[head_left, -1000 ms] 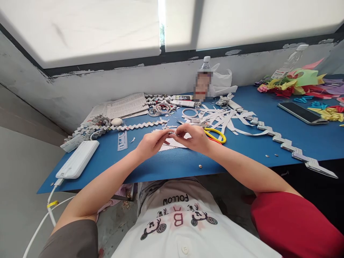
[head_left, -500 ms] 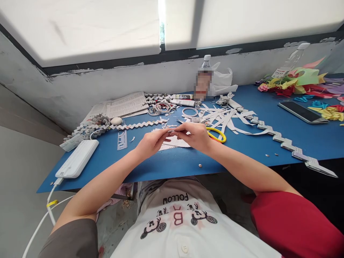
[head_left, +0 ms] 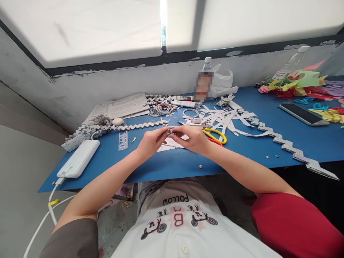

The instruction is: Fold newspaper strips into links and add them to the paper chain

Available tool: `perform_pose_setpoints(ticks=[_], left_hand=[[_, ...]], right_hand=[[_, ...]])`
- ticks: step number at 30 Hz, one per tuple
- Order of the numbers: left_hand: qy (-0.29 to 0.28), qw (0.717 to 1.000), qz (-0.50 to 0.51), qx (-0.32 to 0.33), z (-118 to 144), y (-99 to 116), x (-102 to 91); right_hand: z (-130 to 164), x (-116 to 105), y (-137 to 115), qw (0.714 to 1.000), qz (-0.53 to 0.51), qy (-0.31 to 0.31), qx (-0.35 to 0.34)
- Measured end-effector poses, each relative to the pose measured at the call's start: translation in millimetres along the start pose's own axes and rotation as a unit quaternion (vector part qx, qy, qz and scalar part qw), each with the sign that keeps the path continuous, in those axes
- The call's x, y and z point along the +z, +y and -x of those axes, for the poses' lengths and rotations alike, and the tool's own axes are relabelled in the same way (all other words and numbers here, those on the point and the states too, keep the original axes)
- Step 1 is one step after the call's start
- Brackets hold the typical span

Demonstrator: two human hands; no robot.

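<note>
My left hand [head_left: 151,142] and my right hand [head_left: 195,138] meet over the middle of the table's front part. Between their fingertips they pinch a small folded paper strip [head_left: 171,132], light in colour and partly covered by the fingers. Beneath the hands lie printed paper sheets [head_left: 170,146]. Scissors with yellow and red handles [head_left: 224,137] lie beside my right hand, which hides part of them. A zigzag chain of folded paper [head_left: 146,125] stretches leftward just beyond my left hand, and a clear plastic ruler [head_left: 123,140] is to its left.
On the blue table [head_left: 150,169], loose paper strips [head_left: 228,122] and tape rings [head_left: 190,113] lie behind the hands. Another folded chain [head_left: 287,144] overhangs the right front edge. A white power bank [head_left: 79,158], a phone [head_left: 303,114], and a bottle [head_left: 204,80] stand around the work.
The fingers of both hands have shifted slightly, and more of the folded strip shows between them. My right hand has dropped a little, and the view has tilted slightly.
</note>
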State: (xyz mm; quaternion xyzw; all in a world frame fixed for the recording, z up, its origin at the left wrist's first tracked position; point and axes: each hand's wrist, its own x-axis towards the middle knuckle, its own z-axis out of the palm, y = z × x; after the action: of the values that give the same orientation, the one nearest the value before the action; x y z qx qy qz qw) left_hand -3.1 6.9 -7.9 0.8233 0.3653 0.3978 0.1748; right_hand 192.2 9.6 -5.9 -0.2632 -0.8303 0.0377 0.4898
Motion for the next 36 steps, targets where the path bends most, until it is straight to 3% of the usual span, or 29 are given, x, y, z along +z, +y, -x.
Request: perform_pose_setpoints(ticks=[7, 11, 16, 21, 25, 30, 36], left_hand=[[-0.037, 0.998, 0.044, -0.027, -0.6, 8.0, 3.9], [-0.066, 0.983, 0.159, -0.067, -1.1, 9.3, 6.6], [-0.082, 0.905, 0.379, -0.173, -4.6, 11.1, 8.9], [-0.071, 0.844, 0.476, -0.236, -6.5, 14.1, 2.3], [-0.071, 0.838, 0.482, -0.245, -7.7, 12.7, -0.2], [-0.103, 0.837, 0.46, -0.276, -11.2, 7.5, -2.7], [-0.135, 0.797, 0.491, -0.324, -12.4, 2.8, -3.8]], right_hand=[[1.1, 3.9, 5.0, 0.997, 0.069, 0.036, 0.019], [2.0, 6.7, 6.5, 0.995, 0.07, 0.071, 0.025], [0.5, 4.3, 12.0, 0.99, 0.111, 0.057, -0.065], [-2.5, 1.2, 15.4, 0.975, 0.149, 0.016, -0.167], [-3.3, 1.2, 15.1, 0.984, 0.107, -0.001, -0.142], [-4.2, -0.7, 14.1, 0.998, 0.046, -0.011, -0.029], [-3.3, 2.2, 22.3, 0.993, -0.061, -0.086, -0.055]])
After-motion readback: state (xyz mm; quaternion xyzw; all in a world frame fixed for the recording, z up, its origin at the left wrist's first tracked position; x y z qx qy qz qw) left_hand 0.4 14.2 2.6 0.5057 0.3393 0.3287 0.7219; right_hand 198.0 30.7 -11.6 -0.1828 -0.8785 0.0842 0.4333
